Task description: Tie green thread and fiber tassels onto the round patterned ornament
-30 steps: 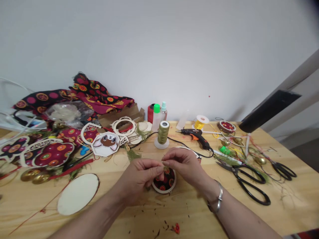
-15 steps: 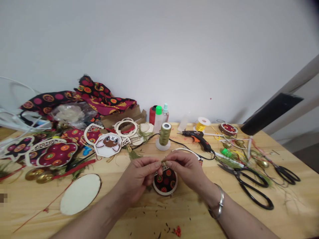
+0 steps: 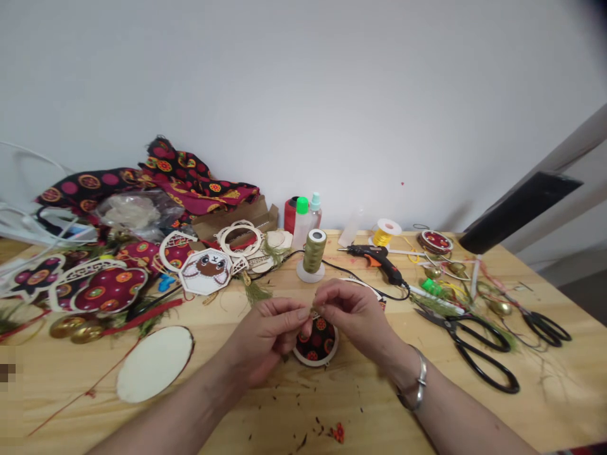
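My left hand (image 3: 268, 335) and my right hand (image 3: 353, 319) meet near the table's middle, thumbs and forefingers pinched close together. Between the fingertips is something small and olive-brown, too tiny to make out. Just below them lies a round ornament (image 3: 315, 347) with a pale rim and dark floral fabric; the hands cover its upper part. Behind the hands, a spool of olive thread (image 3: 314, 254) stands upright on a white base. Partly hidden by my right hand is another pale-framed piece (image 3: 365, 287).
Left are fabric-covered ornaments (image 3: 111, 287), a pale oval disc (image 3: 154, 364) and gold bells (image 3: 88, 332). A glue gun (image 3: 374, 258) and a yellow spool (image 3: 382, 237) lie behind on the right. Black-handled scissors (image 3: 488, 370) rest nearer. Fabric scraps (image 3: 337, 433) dot the front.
My right fingers have risen slightly and curled more over the small thing at the fingertips. My left hand stays almost in place. The view has shifted a little.
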Demonstrator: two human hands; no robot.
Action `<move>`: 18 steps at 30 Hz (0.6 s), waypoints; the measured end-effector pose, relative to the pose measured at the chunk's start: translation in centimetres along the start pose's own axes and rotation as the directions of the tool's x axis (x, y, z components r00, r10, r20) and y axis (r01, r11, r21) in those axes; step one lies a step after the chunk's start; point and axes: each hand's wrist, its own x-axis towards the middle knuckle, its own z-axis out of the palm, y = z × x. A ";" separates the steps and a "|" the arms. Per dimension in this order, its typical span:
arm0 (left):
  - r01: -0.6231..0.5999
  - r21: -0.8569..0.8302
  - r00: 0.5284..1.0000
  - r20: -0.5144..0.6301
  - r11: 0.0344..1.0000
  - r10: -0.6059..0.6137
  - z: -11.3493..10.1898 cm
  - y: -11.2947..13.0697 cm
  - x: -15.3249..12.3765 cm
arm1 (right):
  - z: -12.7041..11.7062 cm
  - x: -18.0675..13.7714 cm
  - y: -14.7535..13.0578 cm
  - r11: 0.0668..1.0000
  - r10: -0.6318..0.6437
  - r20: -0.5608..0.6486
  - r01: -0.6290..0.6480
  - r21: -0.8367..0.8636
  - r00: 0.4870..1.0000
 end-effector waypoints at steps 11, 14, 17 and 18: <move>-0.061 0.011 0.994 -0.090 0.998 0.062 0.0 -0.3 0.0 | 0.0 -0.1 0.1 0.997 -0.081 -0.023 0.080 -0.014 0.996; -0.077 0.051 0.992 -0.097 0.996 0.082 0.1 -0.4 0.0 | 0.1 -0.1 0.0 0.997 -0.076 -0.051 0.075 -0.019 0.996; -0.093 0.100 0.989 -0.107 0.991 0.103 0.3 -0.3 -0.2 | 0.1 -0.1 -0.2 0.998 -0.063 -0.057 0.062 -0.025 0.996; -0.098 0.117 0.988 -0.109 0.988 0.111 0.3 -0.3 -0.2 | 0.1 -0.1 -0.2 0.998 -0.060 -0.060 0.059 -0.029 0.996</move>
